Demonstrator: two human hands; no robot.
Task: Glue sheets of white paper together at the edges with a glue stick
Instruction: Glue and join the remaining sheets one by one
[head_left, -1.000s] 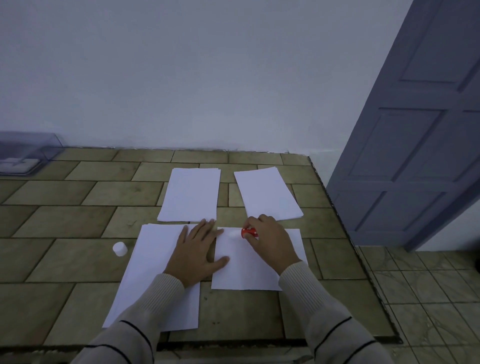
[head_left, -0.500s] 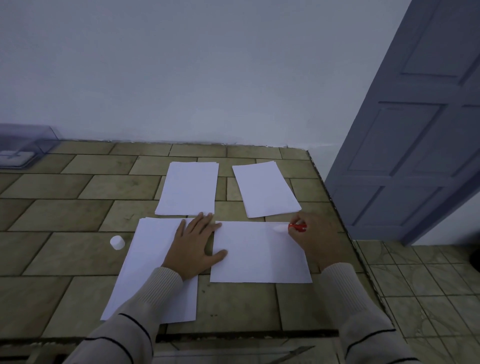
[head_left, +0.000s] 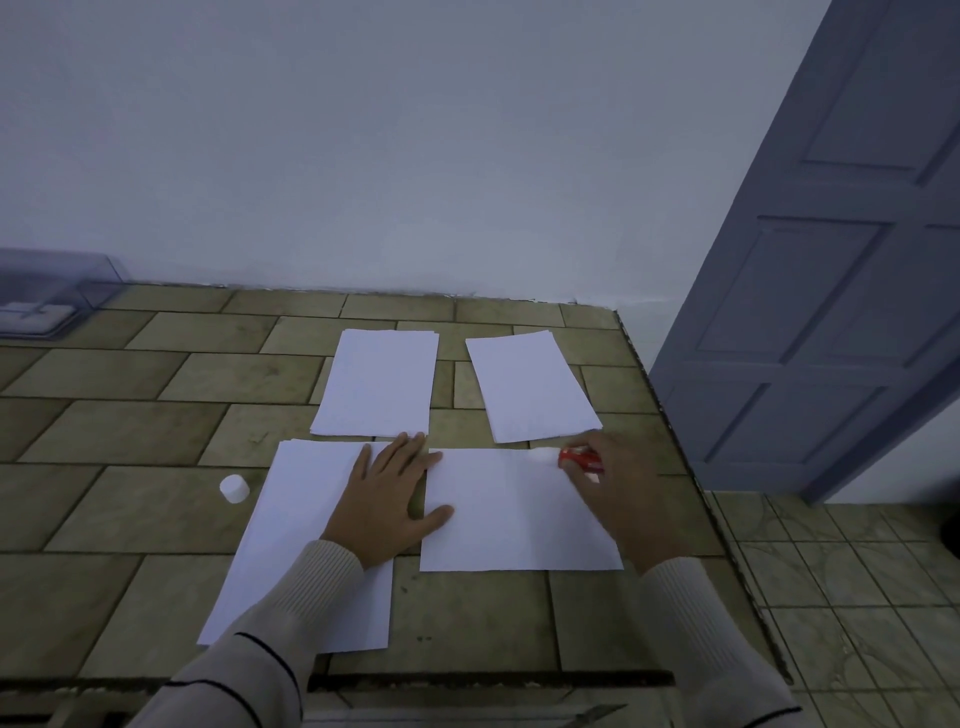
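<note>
Red stick (head_left: 579, 460) pinched in the right hand (head_left: 623, 499), tip on the sheet (head_left: 519, 514) just left of that hand; left hand (head_left: 389, 499) flat, pinning it. Ease off and it could skid, wrinkle!

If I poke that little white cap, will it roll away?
The white cap looks to stand on a flat end, so a poke would probably slide it. Tipped onto its round side, it may roll. It is small, so likely light.

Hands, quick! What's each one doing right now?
Left hand: open, flat, resting on the left paper stack and the right sheet.
Right hand: grips the red glue stick, tip on that sheet's far edge.
</note>
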